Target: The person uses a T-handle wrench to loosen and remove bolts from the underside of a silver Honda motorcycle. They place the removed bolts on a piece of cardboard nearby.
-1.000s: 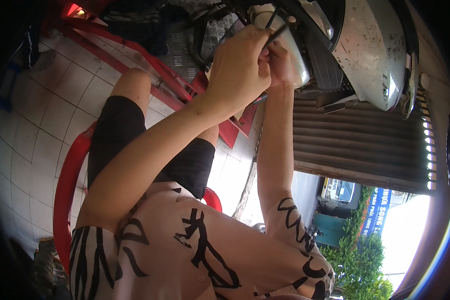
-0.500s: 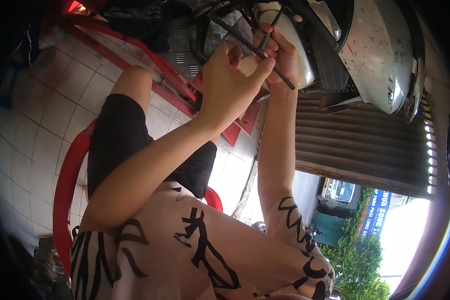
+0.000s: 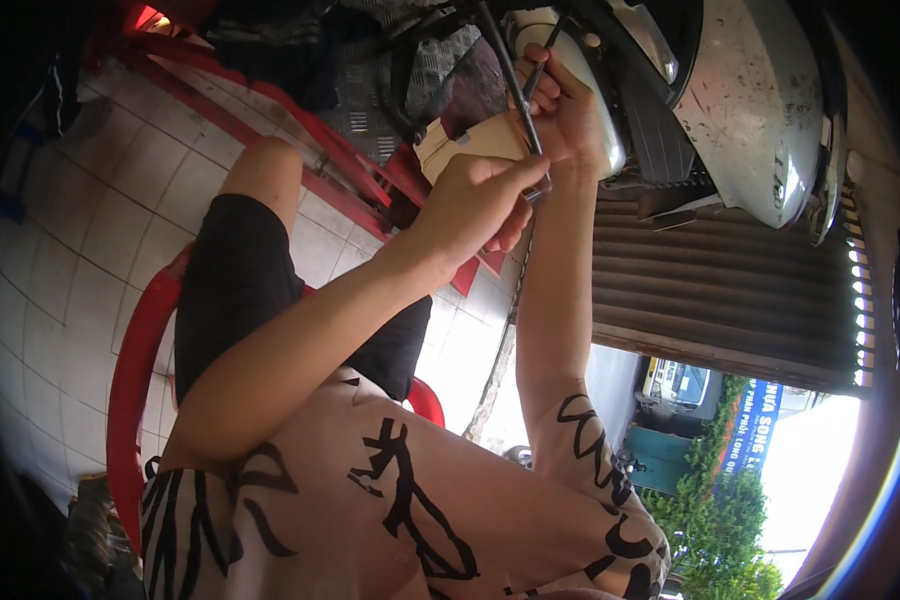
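Note:
A dark T-handle wrench (image 3: 527, 118) runs up beside the pale rounded cover (image 3: 605, 150) of a motorbike. Its long crossbar slants from the top of the view down to my left hand (image 3: 485, 200), whose fingers are closed round the lower end. The thinner shaft (image 3: 552, 42) passes through the fingers of my right hand (image 3: 567, 105), curled around it just above the crossbar. Where the shaft's far end meets the motorbike cannot be made out. Behind my left hand shows a cream-coloured flat piece (image 3: 470, 145).
At upper right hangs the motorbike's scuffed silver body panel (image 3: 755, 110). A red metal frame (image 3: 260, 105) crosses the tiled floor (image 3: 100, 240) at left. Under me is a red plastic chair (image 3: 130, 400). A ribbed shutter (image 3: 720, 290) stands at right, with greenery and a street beyond.
The crossbar has swung from a shallow slant to a steep one. My left hand has moved down and closed round its lower end, while my right hand stays on the shaft.

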The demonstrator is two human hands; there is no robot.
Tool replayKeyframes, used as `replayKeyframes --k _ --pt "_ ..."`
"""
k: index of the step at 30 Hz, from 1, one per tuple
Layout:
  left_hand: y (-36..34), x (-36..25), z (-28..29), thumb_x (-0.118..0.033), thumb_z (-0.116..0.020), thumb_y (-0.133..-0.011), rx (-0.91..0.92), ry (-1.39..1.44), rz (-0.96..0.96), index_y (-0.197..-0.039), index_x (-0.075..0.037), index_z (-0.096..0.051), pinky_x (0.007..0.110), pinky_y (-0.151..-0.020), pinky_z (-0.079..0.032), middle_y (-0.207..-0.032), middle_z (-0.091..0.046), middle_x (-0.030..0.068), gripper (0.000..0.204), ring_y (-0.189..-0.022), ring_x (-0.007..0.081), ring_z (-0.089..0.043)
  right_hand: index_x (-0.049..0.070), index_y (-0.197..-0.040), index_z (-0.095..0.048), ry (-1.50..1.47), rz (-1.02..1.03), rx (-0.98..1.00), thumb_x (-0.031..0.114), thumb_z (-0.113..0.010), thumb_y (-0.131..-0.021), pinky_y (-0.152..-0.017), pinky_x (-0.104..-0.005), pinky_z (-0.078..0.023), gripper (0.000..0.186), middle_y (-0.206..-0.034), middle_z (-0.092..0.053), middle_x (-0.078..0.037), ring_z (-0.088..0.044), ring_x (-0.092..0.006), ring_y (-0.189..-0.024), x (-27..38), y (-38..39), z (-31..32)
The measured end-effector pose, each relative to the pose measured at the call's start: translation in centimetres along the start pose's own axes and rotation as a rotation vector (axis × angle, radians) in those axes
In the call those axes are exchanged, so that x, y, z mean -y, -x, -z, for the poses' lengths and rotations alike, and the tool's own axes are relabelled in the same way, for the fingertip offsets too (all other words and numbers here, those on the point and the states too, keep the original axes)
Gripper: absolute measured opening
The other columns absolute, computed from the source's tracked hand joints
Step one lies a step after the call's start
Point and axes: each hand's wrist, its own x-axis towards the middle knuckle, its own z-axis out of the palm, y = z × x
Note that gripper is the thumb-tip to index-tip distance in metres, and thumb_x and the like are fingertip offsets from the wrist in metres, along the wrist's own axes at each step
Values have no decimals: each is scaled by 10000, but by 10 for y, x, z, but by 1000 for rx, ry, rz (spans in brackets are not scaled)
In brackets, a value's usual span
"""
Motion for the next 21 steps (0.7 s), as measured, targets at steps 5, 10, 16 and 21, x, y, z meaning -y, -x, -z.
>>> replayKeyframes --k 5,10,16,21 --pt "-10 -37 5 -606 -266 -947 241 1036 552 -1071 136 -589 220 -502 -394 -695 -602 90 820 -579 133 -550 55 -906 -500 16 -21 -9 216 -442 -991 -491 -204 -227 191 -585 -273 58 -229 -58 -530 -1 -3 4" --pt "-19 -28 -4 -324 -559 -922 -123 691 261 -1079 57 -622 268 -565 -451 -848 -609 72 417 -665 148 -576 58 -914 -502 123 88 -40 235 -430 -997 -490 -205 -237 209 -586 -287 62 -261 -52 -526 -2 0 17" --pt "-17 -24 -1 20 -637 -719 -397 -1137 -768 -1073 -156 -685 321 -556 -485 -774 -524 65 398 -685 219 -581 65 -936 -504 171 110 -52 229 -409 -1006 -507 -200 -285 202 -610 -335 61 -288 -59 -531 -5 1 16" --pt "-5 -18 1 7 -615 -771 -356 -882 -714 -1039 -130 -677 301 -513 -467 -743 -528 47 307 -616 177 -574 54 -934 -471 64 61 81 174 -420 -1001 -515 -197 -284 147 -627 -293 51 -276 -53 -560 2 -1 32"
